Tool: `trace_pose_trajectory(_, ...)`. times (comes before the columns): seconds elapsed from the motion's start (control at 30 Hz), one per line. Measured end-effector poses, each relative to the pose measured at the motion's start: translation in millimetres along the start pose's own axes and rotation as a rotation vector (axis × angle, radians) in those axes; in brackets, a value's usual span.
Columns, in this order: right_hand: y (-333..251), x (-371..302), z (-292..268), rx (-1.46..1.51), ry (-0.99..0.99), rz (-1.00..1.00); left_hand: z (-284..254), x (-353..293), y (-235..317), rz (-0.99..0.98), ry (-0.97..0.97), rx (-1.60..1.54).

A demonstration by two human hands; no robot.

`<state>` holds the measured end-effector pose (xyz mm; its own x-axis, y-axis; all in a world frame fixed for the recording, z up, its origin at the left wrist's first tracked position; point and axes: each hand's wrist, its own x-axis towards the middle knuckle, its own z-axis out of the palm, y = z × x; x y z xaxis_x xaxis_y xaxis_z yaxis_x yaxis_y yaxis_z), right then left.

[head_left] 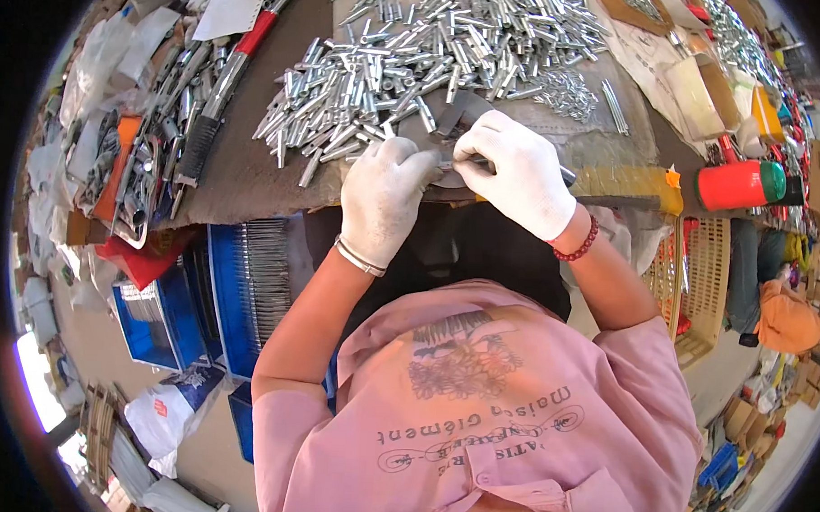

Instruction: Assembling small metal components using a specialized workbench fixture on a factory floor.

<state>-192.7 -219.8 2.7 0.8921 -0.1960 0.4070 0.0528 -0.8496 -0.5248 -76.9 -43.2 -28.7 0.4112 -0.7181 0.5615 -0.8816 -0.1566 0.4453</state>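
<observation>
White knit gloves cover both hands, which meet at the near edge of the workbench. My left hand (pixel 383 196) is closed, thumb and fingers pinched at one end of a slim metal rod (pixel 446 165). Curled fingers of my right hand (pixel 519 172) grip the rod's other side; most of it is hidden by the gloves. A dark metal end (pixel 568 176) shows beyond the right hand; whether it belongs to the same rod I cannot tell. Just past the hands lies a big heap of short silver metal tubes (pixel 453 54), with a dark flat plate (pixel 465 112) at its near side.
Small metal pins (pixel 565 93) and a few longer rods (pixel 616 108) lie right of the heap. A red and green canister (pixel 742 185) stands at the bench's right. Hand tools (pixel 202 122) crowd the left. Below are blue bins (pixel 221 285) and a yellow basket (pixel 705 289); another person (pixel 783 314) is far right.
</observation>
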Motion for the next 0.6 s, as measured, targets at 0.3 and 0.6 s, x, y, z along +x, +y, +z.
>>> trace_pose_trajectory(0.3,-4.2,4.8,0.8,-0.026,-0.07,-0.025,-2.9,1.4,3.4,0.008,0.056,0.002)
trace_pose_trajectory(0.6,-7.0,4.6,-0.1,-0.029,-0.119,0.033,-1.3,0.1,1.8,-0.006,0.009,0.043)
